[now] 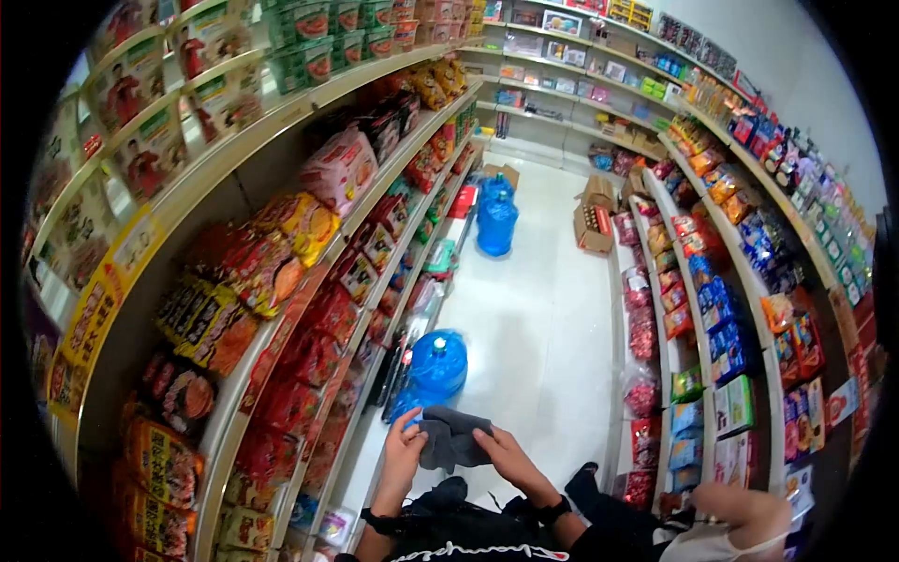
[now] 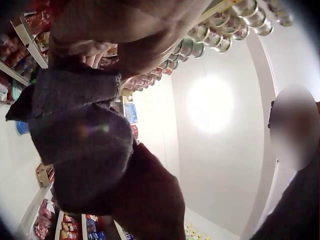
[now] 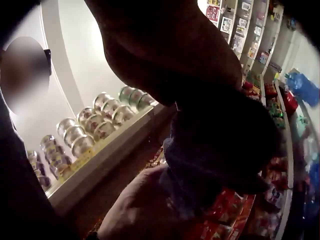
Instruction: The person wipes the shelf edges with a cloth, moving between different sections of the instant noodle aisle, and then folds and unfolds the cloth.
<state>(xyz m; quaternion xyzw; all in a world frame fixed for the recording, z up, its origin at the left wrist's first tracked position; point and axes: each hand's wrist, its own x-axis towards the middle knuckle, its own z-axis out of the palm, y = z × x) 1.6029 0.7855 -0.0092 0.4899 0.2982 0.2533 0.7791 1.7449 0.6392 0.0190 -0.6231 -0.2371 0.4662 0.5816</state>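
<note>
A dark grey cloth [image 1: 451, 438], folded over on itself, is held between both hands above the aisle floor. The left hand [image 1: 403, 459] pinches its left edge, and the right hand [image 1: 513, 461] grips its right side with the thumb on top. In the left wrist view the cloth [image 2: 82, 135] hangs in thick folds, with the left hand [image 2: 120, 40] above it and the right hand [image 2: 150, 195] below. The right wrist view shows the cloth [image 3: 220, 145] in deep shadow between the right hand [image 3: 175, 45] and the left hand [image 3: 145, 205].
Blue water bottles [image 1: 438, 363] stand on the floor by the left shelves, with more [image 1: 496, 220] farther back. Snack shelves line both sides of the aisle. An open carton [image 1: 594, 225] sits by the right shelves. Another person's arm [image 1: 749, 515] shows at the lower right.
</note>
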